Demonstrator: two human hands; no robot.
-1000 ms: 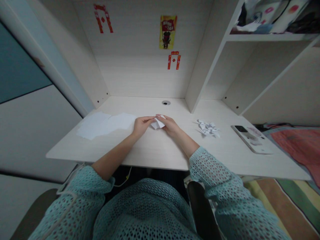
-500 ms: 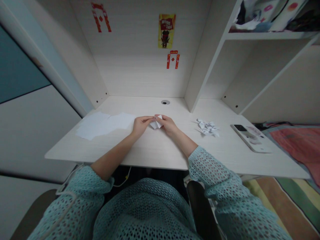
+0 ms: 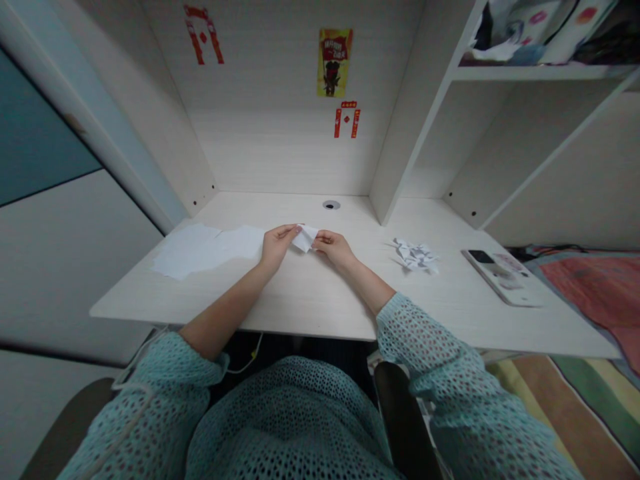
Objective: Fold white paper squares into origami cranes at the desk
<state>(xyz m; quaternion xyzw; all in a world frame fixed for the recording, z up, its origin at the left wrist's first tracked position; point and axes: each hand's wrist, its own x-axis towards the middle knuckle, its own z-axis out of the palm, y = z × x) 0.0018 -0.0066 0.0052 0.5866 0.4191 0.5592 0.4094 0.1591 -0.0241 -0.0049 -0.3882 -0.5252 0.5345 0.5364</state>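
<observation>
Between my hands, over the middle of the desk, is a small folded piece of white paper. My left hand pinches its left corner between thumb and fingers. On the opposite side, my right hand grips the lower right edge with closed fingertips. Flat white paper sheets lie to the left of my left hand. A pile of small folded white paper pieces rests to the right of my right hand.
A phone lies at the desk's right side, near a red cloth. A round cable hole is at the back of the white desk. An upright divider rises behind the paper pile.
My hands have moved slightly apart, the left one going left. The folded paper has turned and shifted a little to the left and up, and more of its surface shows.
</observation>
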